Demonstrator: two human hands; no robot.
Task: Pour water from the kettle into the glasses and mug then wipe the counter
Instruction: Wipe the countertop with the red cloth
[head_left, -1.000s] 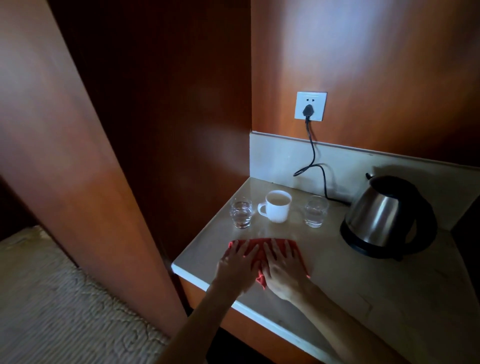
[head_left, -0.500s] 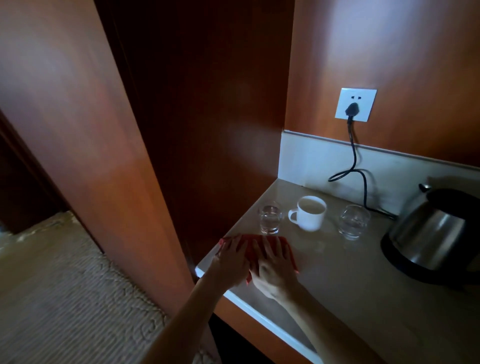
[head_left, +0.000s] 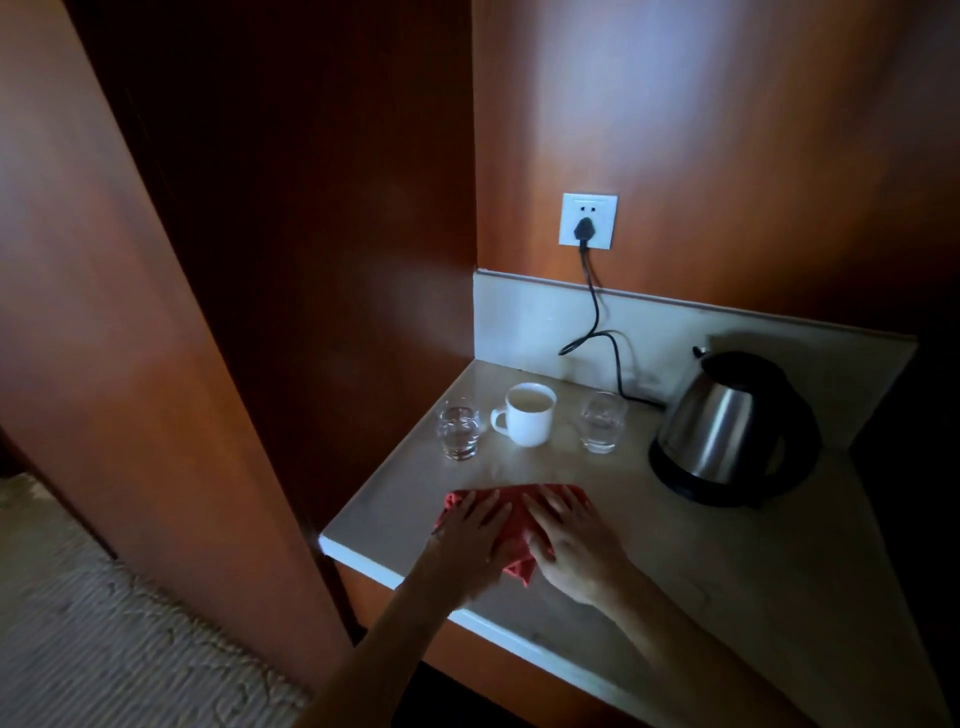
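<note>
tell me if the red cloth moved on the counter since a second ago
Cannot tell: the red cloth sits just ahead of the mug, as before; the camera moved.

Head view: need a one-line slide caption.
Both hands, left hand and right hand, flat on a red cloth on the counter, before two glasses, a mug and the kettle.

two glasses (head_left: 460, 433) (head_left: 602, 429), one white mug (head_left: 527, 414), one steel kettle (head_left: 727, 428), one red cloth (head_left: 511, 519), one wall socket (head_left: 589, 220), two hands (head_left: 470, 540) (head_left: 574, 543).
</note>
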